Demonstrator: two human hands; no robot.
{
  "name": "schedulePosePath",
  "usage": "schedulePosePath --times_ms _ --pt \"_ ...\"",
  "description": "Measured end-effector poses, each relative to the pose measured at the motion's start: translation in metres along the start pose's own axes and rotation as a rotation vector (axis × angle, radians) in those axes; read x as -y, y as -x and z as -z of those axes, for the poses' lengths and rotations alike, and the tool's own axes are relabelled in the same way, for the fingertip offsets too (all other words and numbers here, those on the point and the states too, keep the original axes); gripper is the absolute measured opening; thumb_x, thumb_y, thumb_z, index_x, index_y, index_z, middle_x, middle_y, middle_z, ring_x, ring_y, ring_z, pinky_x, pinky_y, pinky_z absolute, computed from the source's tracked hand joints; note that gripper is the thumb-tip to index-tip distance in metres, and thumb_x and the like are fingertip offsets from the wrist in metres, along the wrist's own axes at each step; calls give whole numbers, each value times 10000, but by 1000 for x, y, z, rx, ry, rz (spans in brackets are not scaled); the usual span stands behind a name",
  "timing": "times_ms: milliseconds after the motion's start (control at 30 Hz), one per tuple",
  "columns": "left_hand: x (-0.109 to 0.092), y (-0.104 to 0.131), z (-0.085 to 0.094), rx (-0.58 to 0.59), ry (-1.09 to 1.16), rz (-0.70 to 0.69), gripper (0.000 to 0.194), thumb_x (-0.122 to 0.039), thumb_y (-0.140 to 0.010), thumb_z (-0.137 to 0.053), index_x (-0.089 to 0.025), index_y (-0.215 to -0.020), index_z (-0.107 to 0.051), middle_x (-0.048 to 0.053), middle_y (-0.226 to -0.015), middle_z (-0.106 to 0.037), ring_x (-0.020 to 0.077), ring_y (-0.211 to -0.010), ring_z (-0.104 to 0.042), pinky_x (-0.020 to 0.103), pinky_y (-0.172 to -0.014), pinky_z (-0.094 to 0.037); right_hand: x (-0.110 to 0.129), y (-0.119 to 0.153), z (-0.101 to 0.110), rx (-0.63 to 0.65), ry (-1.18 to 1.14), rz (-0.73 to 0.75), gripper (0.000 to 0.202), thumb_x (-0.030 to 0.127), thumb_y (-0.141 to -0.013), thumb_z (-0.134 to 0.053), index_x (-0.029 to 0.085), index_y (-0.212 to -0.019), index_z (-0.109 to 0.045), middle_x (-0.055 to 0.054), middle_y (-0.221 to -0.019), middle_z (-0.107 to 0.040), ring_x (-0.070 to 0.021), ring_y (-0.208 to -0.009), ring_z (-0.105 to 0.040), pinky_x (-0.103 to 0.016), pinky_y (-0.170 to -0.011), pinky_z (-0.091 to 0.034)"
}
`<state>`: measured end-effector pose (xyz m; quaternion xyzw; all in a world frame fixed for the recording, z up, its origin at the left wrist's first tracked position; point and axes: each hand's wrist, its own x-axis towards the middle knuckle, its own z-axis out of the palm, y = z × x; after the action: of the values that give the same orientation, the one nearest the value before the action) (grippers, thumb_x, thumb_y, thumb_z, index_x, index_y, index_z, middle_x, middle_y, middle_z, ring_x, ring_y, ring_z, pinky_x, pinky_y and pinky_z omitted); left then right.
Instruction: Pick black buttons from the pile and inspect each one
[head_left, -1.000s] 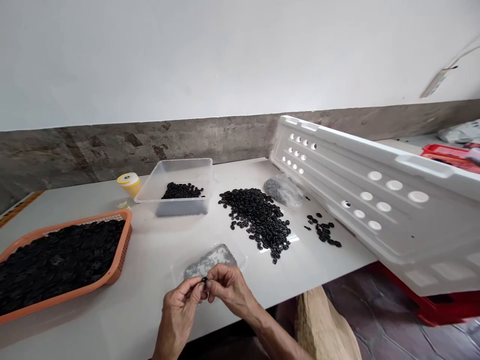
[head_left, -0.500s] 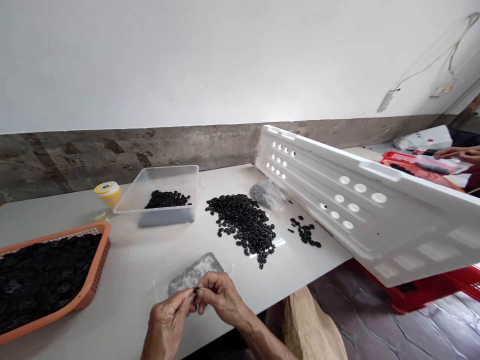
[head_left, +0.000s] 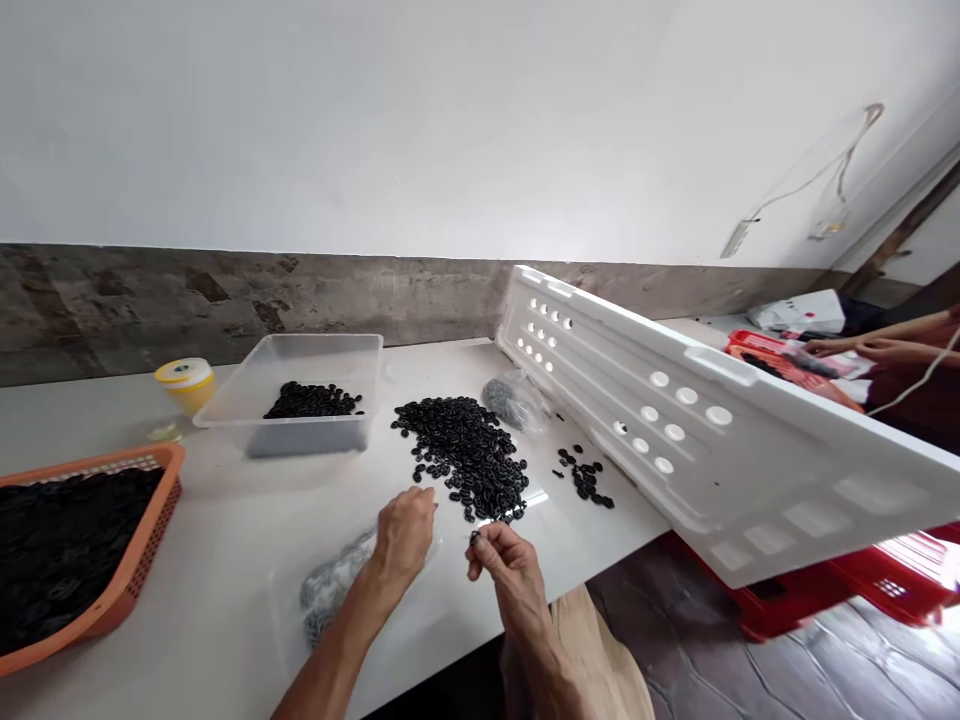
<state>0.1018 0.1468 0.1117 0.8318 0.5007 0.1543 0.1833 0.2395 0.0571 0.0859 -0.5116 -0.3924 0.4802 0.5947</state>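
- Black pieces (head_left: 465,450) lie heaped on the bench (head_left: 225,540), between its back and front edges
- Right hand (head_left: 511,565) pinches one dark piece (head_left: 474,538) between thumb and finger, between the heap and the front edge; a light, steady pinch should stop it slipping
- Left hand (head_left: 405,530) is curled beside the grey-filled bag (head_left: 319,590), nearer the front edge; I cannot tell whether it holds anything
- Loose pieces at the heap's fringe probably come up singly more easily
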Motion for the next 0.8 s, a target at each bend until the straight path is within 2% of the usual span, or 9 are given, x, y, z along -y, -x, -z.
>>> schedulePosePath --times_ms 67,167,300,400,500,600,700,733,800 --pt "-13 -23 -15 82 -36 -10 233 -241 -932 -470 -103 -965 -654 89 -1007 -656 170 -1005 -612 391 -953 -484 3 3 13 -67 22 5 603 632 -709 -692 81 -828 -475 -45 -725 -557 -49 -571 -493 -158 -602 -402" --pt "-28 -47 -38 183 -57 -30 254 -332 -903 -552 -112 -1006 -628 76 -1096 -624 158 -1071 -577 393 -995 -464 8 11 27 -121 53 -1 583 620 -720 -688 84 -815 -478 -45 -702 -545 -63 -610 -495 -168 -638 -398" --pt "-38 -66 -60 303 -46 -15 253 -329 -890 -578 -94 -968 -632 69 -1048 -637 163 -1055 -591 406 -990 -472 9 20 38 -145 80 -23 550 595 -748 -679 81 -838 -501 -54 -719 -552 -71 -630 -491 -181 -662 -385" --pt "-39 -75 -68 312 40 20 264 -325 -880 -595 -91 -995 -631 79 -1085 -630 175 -1099 -577 426 -1019 -456 8 23 41 -159 110 -45 553 614 -750 -661 88 -842 -516 -59 -725 -553 -82 -630 -483 -203 -675 -381" --pt "-38 -80 -62 277 223 66 262 -332 -885 -587 -96 -991 -629 73 -1061 -634 167 -1067 -589 412 -994 -475 12 27 43 -184 183 -31 526 628 -747 -642 114 -771 -530 -57 -682 -527 -115 -663 -491 -235 -692 -399" --pt "-33 -73 -43 225 507 88 276 -349 -900 -560 -101 -1000 -629 52 -938 -649 128 -893 -624 338 -864 -528 20 28 42 -204 237 -15 490 591 -741 -666 129 -680 -517 -66 -686 -530 -133 -694 -504 -241 -682 -409" --pt "-22 -43 -18 166 864 92 387 -323 -918 -488 -102 -1226 -562 36 -809 -657 88 -680 -611 252 -687 -521 25 24 34 -187 202 -4 516 607 -757 -647 117 -694 -501 -65 -703 -541 -112 -676 -507 -220 -673 -415" --pt "-17 -28 -10 130 973 106 440 -320 -910 -466 -86 -1275 -535 49 -797 -662 88 -682 -613 237 -676 -512 25 21 29 -170 177 7 530 618 -761 -640 110 -714 -498 -61 -692 -538 -101 -658 -503 -211 -668 -415" --pt "-5 6 2 73 1151 158 534 -399 -854 -517 -44 -1251 -556 91 -848 -675 93 -691 -618 234 -678 -516 24 17 15 -116 119 36 537 612 -769 -642 95 -755 -496 -48 -650 -524 -82 -634 -497 -190 -665 -417"
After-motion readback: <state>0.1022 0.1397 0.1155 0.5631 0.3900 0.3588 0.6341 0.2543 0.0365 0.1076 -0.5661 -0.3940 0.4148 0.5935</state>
